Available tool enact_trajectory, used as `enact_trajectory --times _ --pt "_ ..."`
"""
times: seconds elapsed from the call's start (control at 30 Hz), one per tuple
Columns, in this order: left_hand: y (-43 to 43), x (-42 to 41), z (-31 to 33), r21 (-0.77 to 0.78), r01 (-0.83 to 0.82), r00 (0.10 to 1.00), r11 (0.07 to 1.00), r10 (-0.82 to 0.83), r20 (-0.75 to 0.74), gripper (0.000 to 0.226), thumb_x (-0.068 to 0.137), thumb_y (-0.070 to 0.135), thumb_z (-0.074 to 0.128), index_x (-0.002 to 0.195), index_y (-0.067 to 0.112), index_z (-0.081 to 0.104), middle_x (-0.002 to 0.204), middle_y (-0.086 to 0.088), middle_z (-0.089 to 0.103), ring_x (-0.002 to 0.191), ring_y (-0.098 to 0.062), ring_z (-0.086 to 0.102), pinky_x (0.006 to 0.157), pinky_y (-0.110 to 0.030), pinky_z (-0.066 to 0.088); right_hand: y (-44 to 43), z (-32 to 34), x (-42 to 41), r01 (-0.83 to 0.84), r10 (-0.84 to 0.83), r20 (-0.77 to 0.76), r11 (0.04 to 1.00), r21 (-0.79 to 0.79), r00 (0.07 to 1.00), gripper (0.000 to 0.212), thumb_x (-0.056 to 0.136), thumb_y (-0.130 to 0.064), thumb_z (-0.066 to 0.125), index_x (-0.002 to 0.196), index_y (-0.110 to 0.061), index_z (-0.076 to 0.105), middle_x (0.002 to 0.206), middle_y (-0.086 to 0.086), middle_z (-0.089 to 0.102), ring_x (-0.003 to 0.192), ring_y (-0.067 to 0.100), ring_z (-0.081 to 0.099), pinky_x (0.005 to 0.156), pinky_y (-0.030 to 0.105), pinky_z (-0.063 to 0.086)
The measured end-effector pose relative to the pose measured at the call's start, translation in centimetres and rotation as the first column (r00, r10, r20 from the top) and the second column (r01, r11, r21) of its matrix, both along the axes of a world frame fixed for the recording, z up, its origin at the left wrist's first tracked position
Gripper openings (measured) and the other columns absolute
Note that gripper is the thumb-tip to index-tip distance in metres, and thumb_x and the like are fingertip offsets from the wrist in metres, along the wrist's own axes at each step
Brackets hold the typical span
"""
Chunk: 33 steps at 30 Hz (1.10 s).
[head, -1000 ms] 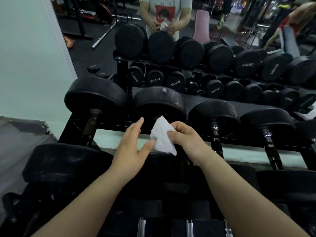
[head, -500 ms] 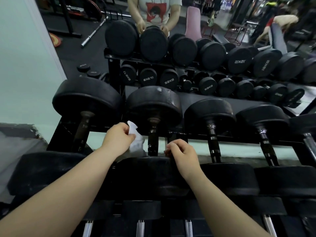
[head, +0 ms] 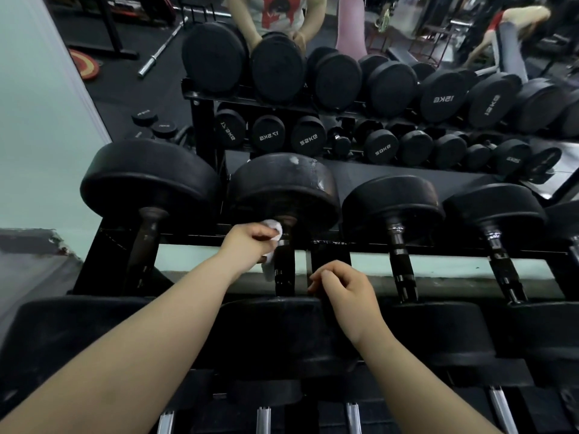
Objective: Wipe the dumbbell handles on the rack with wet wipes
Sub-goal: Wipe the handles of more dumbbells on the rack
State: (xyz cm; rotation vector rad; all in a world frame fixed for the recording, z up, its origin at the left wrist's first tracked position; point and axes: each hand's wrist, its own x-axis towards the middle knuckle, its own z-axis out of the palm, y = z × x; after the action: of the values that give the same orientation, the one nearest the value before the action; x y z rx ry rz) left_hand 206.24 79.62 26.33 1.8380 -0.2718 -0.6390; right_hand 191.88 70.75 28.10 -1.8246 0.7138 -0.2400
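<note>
Several large black dumbbells lie on the top shelf of the black rack [head: 341, 245] in front of me. My left hand [head: 247, 242] grips a white wet wipe [head: 273, 228] and holds it against the upper end of the second dumbbell's dark handle [head: 284, 266]. A tail of the wipe hangs down beside that handle. My right hand [head: 344, 288], fingers loosely curled and holding nothing, rests on the near head [head: 272, 327] of the same dumbbell.
A rusty-handled dumbbell [head: 144, 245] lies to the left, and chrome-handled ones [head: 401, 264] to the right. A mirror behind the rack reflects more dumbbells [head: 329, 79] and a person. A pale green wall [head: 37, 89] stands at the left. Lower-shelf handles [head: 263, 419] show below.
The wipe passed from my right hand to my left, which moved up to the second dumbbell's handle. My right hand came down onto the near head. The view shifted closer.
</note>
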Motion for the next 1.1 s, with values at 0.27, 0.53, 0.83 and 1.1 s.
enact_trajectory --times 0.27,0.53,0.83,1.1 --pt "0.4 -0.7 -0.4 0.15 0.261 0.962 0.954 -0.271 0.046 0.021 0.077 -0.004 0.066 0.098 -0.006 0.067 0.034 0.016 0.053 0.037 0.013 0.049 0.044 0.001 0.034 0.0 0.1 -0.2 -0.005 0.005 -0.008 1.0 -0.007 1.0 0.021 0.085 -0.007 0.044 0.074 -0.004 0.06 0.069 0.011 0.059 0.061 0.018 0.045 0.05 0.024 0.033" --pt "0.2 -0.1 -0.8 0.112 0.118 0.985 0.987 -0.102 -0.139 0.011 0.082 0.002 0.061 0.074 0.009 0.06 0.076 -0.006 0.055 0.082 -0.018 0.05 0.065 -0.019 0.042 0.0 0.2 -0.1 -0.016 0.016 -0.028 1.0 -0.011 0.999 0.022 0.084 -0.007 0.043 0.069 -0.007 0.06 0.064 0.003 0.059 0.062 0.018 0.048 0.053 0.025 0.036" --pt "-1.2 0.3 0.1 0.018 0.029 0.99 0.999 -0.026 -0.139 0.02 0.083 -0.005 0.056 0.087 0.014 0.056 0.077 0.001 0.053 0.075 -0.014 0.053 0.052 -0.018 0.044 0.0 0.2 -0.1 -0.007 0.007 -0.004 1.0 0.0 1.0 0.022 0.083 -0.008 0.044 0.067 -0.01 0.059 0.072 0.012 0.06 0.067 0.018 0.05 0.062 0.032 0.04" --pt "0.6 -1.0 -1.0 0.215 0.172 0.984 0.961 -0.156 -0.088 0.014 0.092 0.012 0.046 0.091 0.018 0.059 0.073 -0.006 0.056 0.066 -0.017 0.051 0.049 -0.013 0.038 -0.1 0.0 -0.1 -0.013 0.013 0.004 1.0 -0.007 1.0 0.022 0.082 -0.007 0.044 0.067 -0.007 0.059 0.069 0.011 0.058 0.065 0.017 0.049 0.06 0.031 0.039"
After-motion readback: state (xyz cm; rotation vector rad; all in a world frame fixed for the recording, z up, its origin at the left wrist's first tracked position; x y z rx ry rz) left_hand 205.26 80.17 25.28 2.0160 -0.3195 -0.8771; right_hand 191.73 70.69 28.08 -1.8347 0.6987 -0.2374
